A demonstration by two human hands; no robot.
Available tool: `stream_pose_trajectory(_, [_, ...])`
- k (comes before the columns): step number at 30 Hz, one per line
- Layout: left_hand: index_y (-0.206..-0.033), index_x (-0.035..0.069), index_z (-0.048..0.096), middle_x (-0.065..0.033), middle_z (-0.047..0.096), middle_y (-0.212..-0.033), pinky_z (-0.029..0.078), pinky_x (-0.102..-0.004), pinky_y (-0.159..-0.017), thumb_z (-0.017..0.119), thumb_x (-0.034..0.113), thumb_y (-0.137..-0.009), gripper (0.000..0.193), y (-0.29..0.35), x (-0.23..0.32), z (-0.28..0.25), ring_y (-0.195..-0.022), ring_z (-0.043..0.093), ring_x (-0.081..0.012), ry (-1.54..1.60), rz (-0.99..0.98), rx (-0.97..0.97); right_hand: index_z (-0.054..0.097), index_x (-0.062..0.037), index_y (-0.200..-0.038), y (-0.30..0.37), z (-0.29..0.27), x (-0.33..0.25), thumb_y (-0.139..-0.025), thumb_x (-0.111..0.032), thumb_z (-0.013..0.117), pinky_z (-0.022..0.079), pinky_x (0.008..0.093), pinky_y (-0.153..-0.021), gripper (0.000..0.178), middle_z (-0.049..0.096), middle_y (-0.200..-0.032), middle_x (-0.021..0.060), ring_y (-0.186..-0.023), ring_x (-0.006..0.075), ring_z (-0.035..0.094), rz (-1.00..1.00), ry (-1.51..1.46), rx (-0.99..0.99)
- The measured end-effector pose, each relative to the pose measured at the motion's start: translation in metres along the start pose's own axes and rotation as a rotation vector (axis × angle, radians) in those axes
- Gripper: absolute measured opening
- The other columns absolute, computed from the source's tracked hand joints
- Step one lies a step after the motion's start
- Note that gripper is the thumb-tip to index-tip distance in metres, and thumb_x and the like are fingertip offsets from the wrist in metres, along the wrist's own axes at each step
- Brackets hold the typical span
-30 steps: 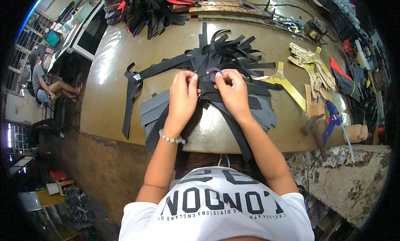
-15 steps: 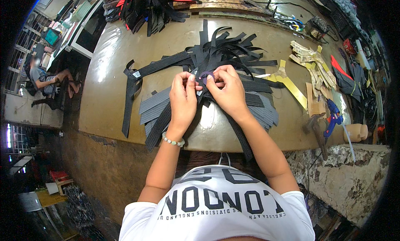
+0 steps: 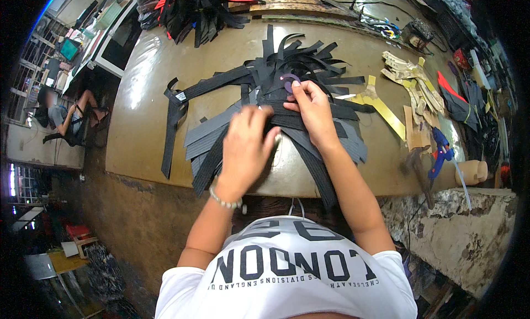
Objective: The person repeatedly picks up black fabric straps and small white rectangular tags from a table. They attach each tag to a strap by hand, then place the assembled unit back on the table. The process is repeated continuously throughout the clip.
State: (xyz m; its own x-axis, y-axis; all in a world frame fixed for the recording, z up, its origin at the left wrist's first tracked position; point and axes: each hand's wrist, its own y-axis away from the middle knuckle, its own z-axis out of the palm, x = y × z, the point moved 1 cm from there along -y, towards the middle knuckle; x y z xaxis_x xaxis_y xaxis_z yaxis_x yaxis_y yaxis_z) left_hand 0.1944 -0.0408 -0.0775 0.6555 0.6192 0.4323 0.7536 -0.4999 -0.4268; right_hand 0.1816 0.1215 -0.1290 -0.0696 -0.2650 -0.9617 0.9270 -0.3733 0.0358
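Between my right hand's (image 3: 316,113) thumb and fingers is a curved purple ring-like piece (image 3: 291,78); its exact kind I cannot make out. My left hand (image 3: 243,145) lies over the black straps, its thumb apart from the fingers and the fingertips slightly blurred. Both hands are above a heap of black webbing straps (image 3: 265,79), whose loose ends fan out toward the far side. Grey ribbed straps (image 3: 207,137) spread out under the black ones. At the left, a black strap end with a small white label (image 3: 180,96) hangs toward the near edge.
Yellow Y-shaped pieces (image 3: 386,117) and cream strips (image 3: 411,79) lie to the right. Near the right edge are a blue glue gun (image 3: 440,153) and a hammer-like tool (image 3: 417,167). More dark straps (image 3: 204,15) and wooden boards (image 3: 298,9) lie at the back. A person (image 3: 63,112) sits far left.
My hands have moved apart. The left has drawn back toward me and turned palm down; the right has shifted slightly right with the purple piece, which now shows more.
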Motion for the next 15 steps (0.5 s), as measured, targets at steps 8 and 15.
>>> stream_pose_trajectory(8, [-0.109, 0.003, 0.068, -0.0144, 0.057, -0.112, 0.047, -0.0393, -0.089, 0.075, 0.016, -0.077, 0.035, -0.019, -0.016, 0.005, -0.099, 0.055, -0.0306, 0.001, 0.154, -0.096, 0.057, 0.0020, -0.085, -0.001, -0.006, -0.002, -0.097, -0.019, 0.057, 0.057, 0.0251, -0.074, 0.024, 0.060, -0.083, 0.0039, -0.076, 0.0088, 0.060, -0.009, -0.044, -0.052])
stream_pose_trajectory(15, [-0.095, 0.001, 0.069, -0.0135, 0.062, -0.099, 0.049, -0.0393, -0.081, 0.071, 0.014, -0.080, 0.020, -0.025, -0.002, 0.008, -0.089, 0.060, -0.0304, -0.068, 0.070, -0.095, 0.057, 0.0025, -0.085, -0.001, -0.009, 0.002, -0.097, -0.015, 0.056, 0.058, 0.0249, -0.074, 0.021, 0.060, -0.083, 0.0042, -0.075, 0.0085, 0.060, -0.040, -0.104, -0.076])
